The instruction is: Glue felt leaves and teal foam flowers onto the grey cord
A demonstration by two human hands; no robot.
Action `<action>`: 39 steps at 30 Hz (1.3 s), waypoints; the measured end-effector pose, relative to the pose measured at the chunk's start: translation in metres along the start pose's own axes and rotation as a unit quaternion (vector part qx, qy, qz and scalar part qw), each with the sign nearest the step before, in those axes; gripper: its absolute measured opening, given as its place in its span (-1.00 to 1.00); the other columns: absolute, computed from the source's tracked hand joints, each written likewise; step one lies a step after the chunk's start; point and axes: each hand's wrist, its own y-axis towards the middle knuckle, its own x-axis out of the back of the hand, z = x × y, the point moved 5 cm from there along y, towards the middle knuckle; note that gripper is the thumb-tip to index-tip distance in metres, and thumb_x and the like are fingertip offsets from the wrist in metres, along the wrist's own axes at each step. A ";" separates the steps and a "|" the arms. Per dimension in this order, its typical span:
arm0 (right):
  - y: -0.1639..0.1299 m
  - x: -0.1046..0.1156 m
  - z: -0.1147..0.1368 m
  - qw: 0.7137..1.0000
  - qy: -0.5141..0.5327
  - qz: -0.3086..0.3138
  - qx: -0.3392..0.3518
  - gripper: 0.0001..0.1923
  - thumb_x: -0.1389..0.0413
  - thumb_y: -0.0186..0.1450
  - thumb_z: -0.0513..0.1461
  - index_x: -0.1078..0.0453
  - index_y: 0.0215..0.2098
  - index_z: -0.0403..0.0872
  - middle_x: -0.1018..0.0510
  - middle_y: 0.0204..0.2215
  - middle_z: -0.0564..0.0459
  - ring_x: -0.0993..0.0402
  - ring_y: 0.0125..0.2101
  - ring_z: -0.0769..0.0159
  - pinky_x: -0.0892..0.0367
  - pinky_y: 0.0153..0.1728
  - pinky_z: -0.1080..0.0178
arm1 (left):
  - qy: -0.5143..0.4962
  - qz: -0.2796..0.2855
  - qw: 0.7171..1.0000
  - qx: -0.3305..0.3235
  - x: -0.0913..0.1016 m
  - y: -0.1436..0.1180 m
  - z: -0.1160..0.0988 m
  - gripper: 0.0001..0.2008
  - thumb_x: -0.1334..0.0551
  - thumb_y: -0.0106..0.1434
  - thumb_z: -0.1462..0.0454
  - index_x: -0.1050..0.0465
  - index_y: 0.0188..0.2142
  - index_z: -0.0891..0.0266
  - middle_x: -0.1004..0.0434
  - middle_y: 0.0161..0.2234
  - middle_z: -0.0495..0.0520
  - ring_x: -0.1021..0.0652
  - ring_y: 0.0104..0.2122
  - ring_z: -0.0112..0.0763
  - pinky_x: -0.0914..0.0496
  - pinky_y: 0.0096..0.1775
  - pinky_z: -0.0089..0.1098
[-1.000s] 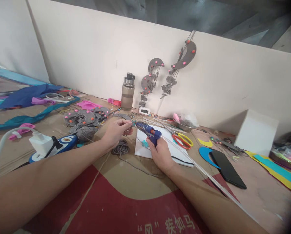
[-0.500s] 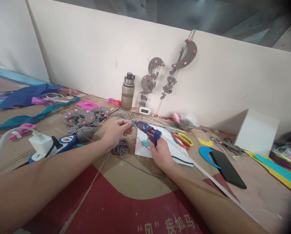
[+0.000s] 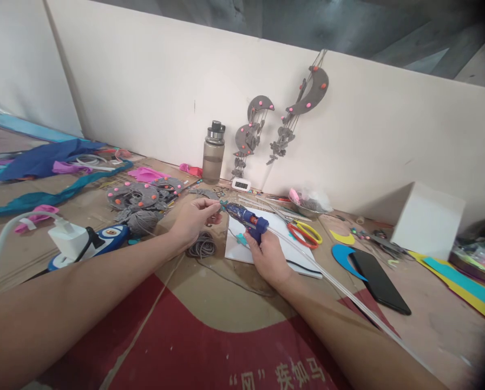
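Right hand [image 3: 269,257] grips glue gun [image 3: 246,216], nozzle at small piece pinched by left hand [image 3: 194,219]; scissors [image 3: 305,233] near.

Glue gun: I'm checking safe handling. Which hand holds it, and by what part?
The right hand holds the glue gun by its handle; its nozzle points at the left hand.

Single head-worn view, looking forward and down across cluttered cardboard-covered counter [image 3: 210,303] toward white wall panel [image 3: 165,92]. Forearms enter from bottom edge; hands close, mid-frame. No second view to overlap.
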 end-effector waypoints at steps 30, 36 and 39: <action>-0.001 0.000 0.000 1.000 -0.011 -0.005 -0.015 -0.64 0.10 0.32 -0.08 -0.37 -0.15 -0.15 -0.54 -0.23 -0.20 -0.47 -0.21 0.07 -0.35 -0.15 0.06 | -0.005 -0.004 1.000 0.005 0.000 -0.001 -0.001 -0.71 -0.40 -0.08 0.18 -0.44 -0.44 0.35 -0.42 -0.51 -0.01 -0.47 -0.54 -0.49 -0.41 -0.42 -0.40; -0.002 0.000 0.001 1.000 -0.001 -0.003 -0.009 -0.68 0.09 0.33 -0.09 -0.36 -0.16 -0.11 -0.54 -0.24 -0.15 -0.47 -0.21 0.10 -0.35 -0.14 0.08 | -0.004 -0.002 1.000 0.004 -0.002 -0.002 -0.003 -0.70 -0.40 -0.10 0.18 -0.44 -0.46 0.35 -0.42 -0.52 -0.02 -0.46 -0.55 -0.50 -0.40 -0.42 -0.39; -0.002 0.001 0.002 1.000 0.004 -0.007 -0.006 -0.69 0.09 0.33 -0.10 -0.36 -0.14 -0.11 -0.54 -0.24 -0.14 -0.47 -0.20 0.10 -0.35 -0.14 0.06 | -0.006 -0.002 1.000 0.003 -0.002 -0.003 -0.003 -0.70 -0.41 -0.11 0.17 -0.44 -0.46 0.35 -0.42 -0.52 -0.02 -0.46 -0.55 -0.50 -0.39 -0.42 -0.39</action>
